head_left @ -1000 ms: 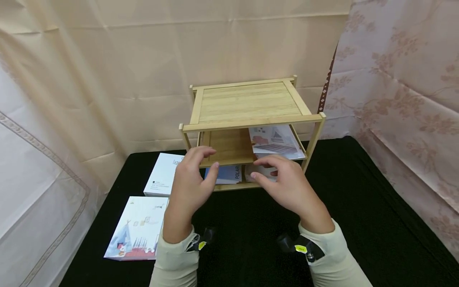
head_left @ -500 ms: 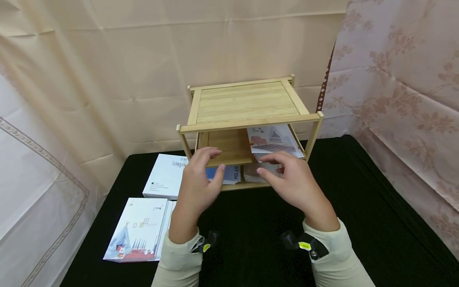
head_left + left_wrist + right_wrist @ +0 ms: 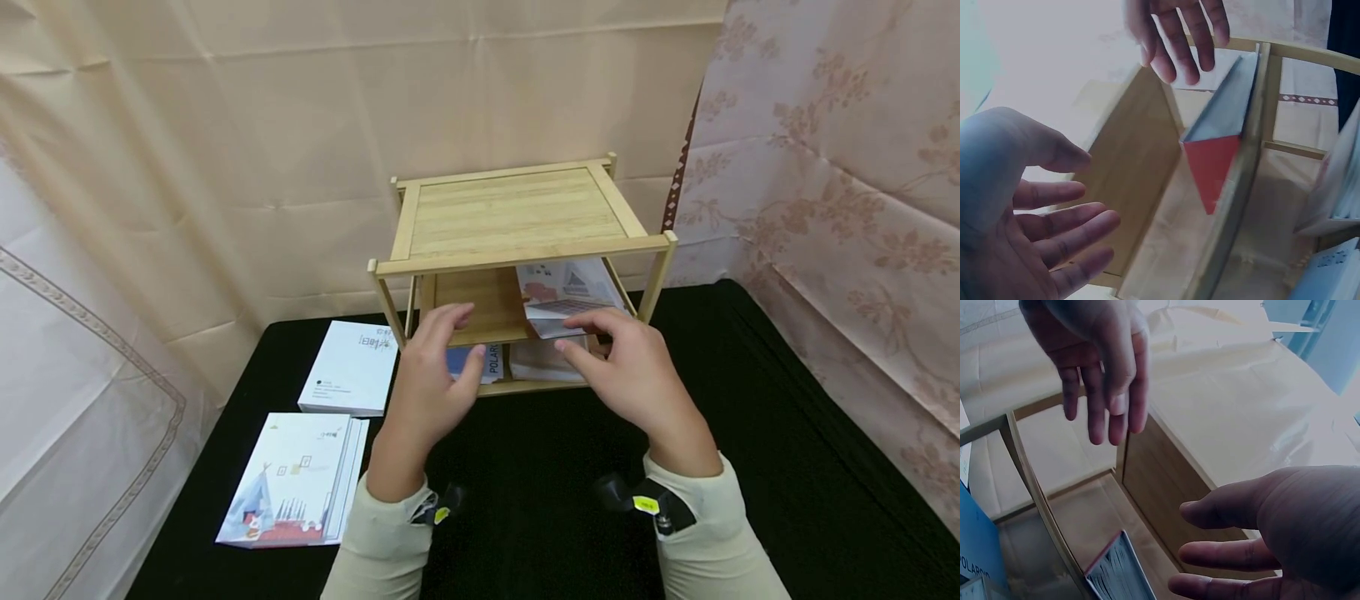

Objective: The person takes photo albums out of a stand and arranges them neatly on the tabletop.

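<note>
Both hands are raised before a small wooden shelf rack (image 3: 517, 212) and hold nothing. My left hand (image 3: 429, 387) overlaps the front left part of the middle shelf in the head view, its fingers loosely bent. Level with it on the right, my right hand (image 3: 637, 375) has its fingertips close to the front edge of a pale illustrated book (image 3: 572, 292) lying on the middle shelf's right side. Seen from the left wrist, that book shows a red part (image 3: 1213, 165). In the right wrist view its page edges (image 3: 1121, 572) show.
On the bottom shelf are a blue item marked POLAR (image 3: 491, 363) and a pale block-like item (image 3: 536, 362). A white book (image 3: 348, 367) and a stack topped by a tent-pictured book (image 3: 288, 479) lie left on the black cloth (image 3: 525, 483). Curtains (image 3: 480, 92) hang behind.
Both hands have drifted a little to the right, uncovering more of the books at the left. The rack appears slightly further left in the head view. Nothing has been picked up.
</note>
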Motion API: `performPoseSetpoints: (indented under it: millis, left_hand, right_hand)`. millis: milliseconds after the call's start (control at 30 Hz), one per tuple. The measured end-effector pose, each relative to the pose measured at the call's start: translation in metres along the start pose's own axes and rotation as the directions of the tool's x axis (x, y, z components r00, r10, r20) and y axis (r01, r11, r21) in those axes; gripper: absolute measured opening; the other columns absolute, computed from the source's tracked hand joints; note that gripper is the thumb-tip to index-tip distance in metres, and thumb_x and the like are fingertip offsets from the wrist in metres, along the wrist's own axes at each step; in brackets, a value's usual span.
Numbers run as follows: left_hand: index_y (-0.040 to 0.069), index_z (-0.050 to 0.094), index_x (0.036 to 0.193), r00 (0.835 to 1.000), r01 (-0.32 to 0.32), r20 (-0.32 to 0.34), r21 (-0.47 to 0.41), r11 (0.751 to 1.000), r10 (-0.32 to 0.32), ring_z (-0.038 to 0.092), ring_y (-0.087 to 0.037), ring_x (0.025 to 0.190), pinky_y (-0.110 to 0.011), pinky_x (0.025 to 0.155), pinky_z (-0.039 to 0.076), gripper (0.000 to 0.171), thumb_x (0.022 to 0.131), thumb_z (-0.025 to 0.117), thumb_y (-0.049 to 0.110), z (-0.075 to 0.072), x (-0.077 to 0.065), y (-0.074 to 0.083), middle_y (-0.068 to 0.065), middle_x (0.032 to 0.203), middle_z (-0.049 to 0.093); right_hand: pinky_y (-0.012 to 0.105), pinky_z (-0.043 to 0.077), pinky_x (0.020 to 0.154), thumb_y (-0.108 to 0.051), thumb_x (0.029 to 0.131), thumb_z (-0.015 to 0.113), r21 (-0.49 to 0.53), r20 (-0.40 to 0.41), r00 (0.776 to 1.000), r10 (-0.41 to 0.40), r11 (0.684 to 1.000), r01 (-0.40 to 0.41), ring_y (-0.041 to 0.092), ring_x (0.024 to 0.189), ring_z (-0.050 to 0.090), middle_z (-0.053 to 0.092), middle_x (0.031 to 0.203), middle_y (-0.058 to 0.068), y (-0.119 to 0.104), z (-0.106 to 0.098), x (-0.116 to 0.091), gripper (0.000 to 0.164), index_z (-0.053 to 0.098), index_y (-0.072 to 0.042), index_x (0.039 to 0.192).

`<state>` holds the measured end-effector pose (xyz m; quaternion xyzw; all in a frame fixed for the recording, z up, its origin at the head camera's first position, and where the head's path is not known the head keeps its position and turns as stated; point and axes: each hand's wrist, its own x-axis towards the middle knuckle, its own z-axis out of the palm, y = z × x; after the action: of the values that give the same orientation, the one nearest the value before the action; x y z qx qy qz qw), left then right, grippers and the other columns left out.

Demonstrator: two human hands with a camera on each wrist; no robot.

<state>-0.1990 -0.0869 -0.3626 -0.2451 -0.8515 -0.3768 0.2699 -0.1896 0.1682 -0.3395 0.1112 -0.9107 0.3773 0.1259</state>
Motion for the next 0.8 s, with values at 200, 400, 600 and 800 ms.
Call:
performPoseSetpoints:
  millis: [200,400,600,800]
  left_hand:
    - [0.004,0.055,0.144,0.998,0.043,0.035,0.035,0.998,-0.045,0.06,-0.029,0.127,-0.045,0.108,0.05,0.056,0.092,0.072,0.014,0.009,0.002,-0.008,-0.013,0.143,0.058]
    - [0.007,0.051,0.149,0.991,0.075,0.107,0.065,0.995,-0.081,0.056,-0.034,0.135,-0.049,0.113,0.046,0.06,0.093,0.071,0.02,0.015,0.001,-0.011,-0.016,0.15,0.052]
    - [0.008,0.049,0.151,0.979,0.097,0.173,0.048,0.994,-0.104,0.053,-0.034,0.139,-0.049,0.115,0.044,0.063,0.094,0.071,0.021,0.019,0.0,-0.012,-0.015,0.154,0.049]
    - [0.006,0.045,0.153,0.965,0.088,0.243,0.054,0.995,-0.098,0.05,-0.035,0.141,-0.05,0.117,0.041,0.064,0.096,0.068,0.023,0.024,0.0,-0.014,-0.015,0.156,0.047]
  right_hand:
    - [0.049,0.06,0.089,-0.031,0.098,0.072,0.042,-0.024,1.0,0.01,0.999,-0.009,0.032,0.11,0.068,0.066,0.129,0.011,0.009,-0.003,0.003,0.031,0.071,-0.012,0.123]
    - [0.051,0.059,0.091,-0.033,0.098,0.071,0.053,-0.036,0.999,0.03,0.998,-0.028,0.036,0.12,0.063,0.063,0.132,0.013,0.012,-0.005,0.005,0.033,0.072,-0.011,0.123]
    - [0.052,0.059,0.092,-0.034,0.098,0.071,0.048,-0.044,0.998,0.051,0.998,-0.048,0.039,0.123,0.06,0.06,0.136,0.015,0.012,-0.006,0.005,0.034,0.072,-0.011,0.123]
    - [0.052,0.058,0.09,-0.03,0.098,0.071,0.04,-0.073,0.995,0.061,0.998,-0.058,0.038,0.119,0.061,0.058,0.137,0.017,0.017,-0.004,0.007,0.036,0.07,-0.008,0.126]
